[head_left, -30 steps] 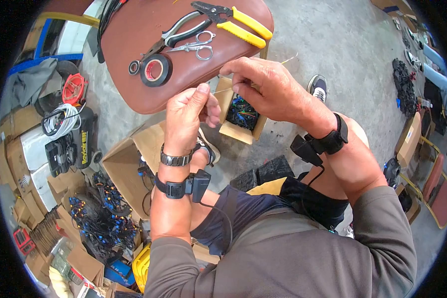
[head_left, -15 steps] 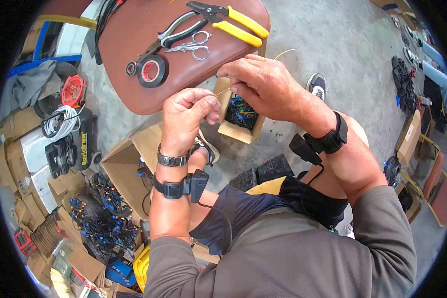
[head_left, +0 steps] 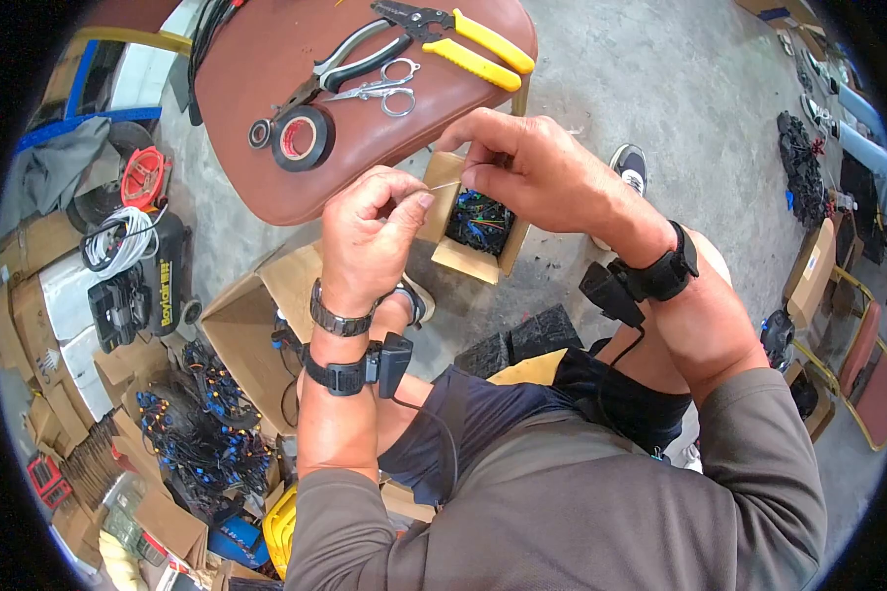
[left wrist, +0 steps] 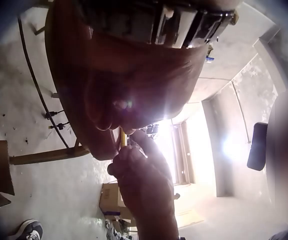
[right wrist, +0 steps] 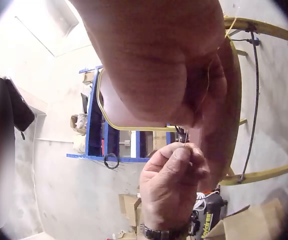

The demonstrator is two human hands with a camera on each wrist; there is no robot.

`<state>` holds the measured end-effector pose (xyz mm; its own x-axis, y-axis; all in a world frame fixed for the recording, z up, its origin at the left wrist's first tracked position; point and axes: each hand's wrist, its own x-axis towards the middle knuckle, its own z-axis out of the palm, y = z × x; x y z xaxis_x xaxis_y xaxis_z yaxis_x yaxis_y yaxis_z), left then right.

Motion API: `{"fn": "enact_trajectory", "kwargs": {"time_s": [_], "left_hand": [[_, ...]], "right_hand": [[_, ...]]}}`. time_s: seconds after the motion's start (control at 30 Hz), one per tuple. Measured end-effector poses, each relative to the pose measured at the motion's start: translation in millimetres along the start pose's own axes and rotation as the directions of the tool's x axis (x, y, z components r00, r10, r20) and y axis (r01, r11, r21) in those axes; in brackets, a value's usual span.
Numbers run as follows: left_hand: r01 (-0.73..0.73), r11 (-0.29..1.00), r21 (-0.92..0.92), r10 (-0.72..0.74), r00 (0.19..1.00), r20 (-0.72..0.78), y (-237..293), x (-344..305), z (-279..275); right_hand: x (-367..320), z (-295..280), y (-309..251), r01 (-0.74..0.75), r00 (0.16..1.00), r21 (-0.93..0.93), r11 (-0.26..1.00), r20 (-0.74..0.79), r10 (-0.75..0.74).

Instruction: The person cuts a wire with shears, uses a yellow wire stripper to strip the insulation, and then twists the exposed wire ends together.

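A thin wire [head_left: 445, 185] runs between the fingertips of my two hands in the head view. My left hand [head_left: 370, 231] pinches one end between thumb and curled fingers. From the other side, my right hand [head_left: 542, 172] pinches the wire with thumb and forefinger. Seen from the right wrist, a yellowish length of the wire [right wrist: 208, 80] passes along the right palm, and the left hand [right wrist: 171, 182] holds its tip upright. Backlight darkens the near hand in the left wrist view; beyond it, the right hand [left wrist: 146, 187] grips close to a small yellow piece.
On the brown padded seat [head_left: 237, 177] lie wire strippers [head_left: 478, 69], pliers [head_left: 365, 59], scissors [head_left: 389, 91] and black tape [head_left: 303, 139]. Below the hands stands a carton [head_left: 468, 261] of wiring parts. Cable bundles [head_left: 202, 424] and an air compressor [head_left: 168, 281] are on the left.
The left hand has turned slightly, its thumb lower and fingers more curled. The yellow wire end that stuck out beyond the right hand no longer shows in the head view.
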<state>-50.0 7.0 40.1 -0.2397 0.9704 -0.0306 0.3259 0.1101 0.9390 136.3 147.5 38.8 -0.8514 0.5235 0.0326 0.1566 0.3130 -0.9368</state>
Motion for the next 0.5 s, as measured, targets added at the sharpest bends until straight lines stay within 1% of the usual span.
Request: {"fn": "enact_trajectory", "kwargs": {"time_s": [0.13,0.23,0.27,0.33,0.37,0.43,0.5], "left_hand": [[-0.222,0.953,0.204,0.222,0.975,0.022,12,4,0],[-0.31,0.915,0.259,0.31,0.95,0.043,11,4,0],[-0.349,0.887,0.303,0.351,0.935,0.051,12,4,0],[-0.422,0.82,0.387,0.428,0.901,0.074,13,4,0],[-0.433,0.807,0.402,0.448,0.892,0.063,13,4,0],[-0.456,0.777,0.435,0.488,0.872,0.041,13,5,0],[-0.429,0.815,0.391,0.475,0.879,-0.027,11,5,-1]], "right_hand": [[5,-9,-4,-0.206,0.975,0.177,0.962,0.125,0.186],[8,-17,-10,-0.343,0.93,0.274,0.898,0.236,0.283],[8,-19,-11,-0.386,0.911,0.296,0.874,0.273,0.31],[8,-20,-7,-0.416,0.898,0.4,0.817,0.321,0.301],[8,-20,-6,-0.43,0.892,0.449,0.783,0.344,0.293],[9,-20,-6,-0.436,0.891,0.477,0.763,0.346,0.294],[9,-21,-6,-0.42,0.901,0.497,0.759,0.327,0.285]]}}
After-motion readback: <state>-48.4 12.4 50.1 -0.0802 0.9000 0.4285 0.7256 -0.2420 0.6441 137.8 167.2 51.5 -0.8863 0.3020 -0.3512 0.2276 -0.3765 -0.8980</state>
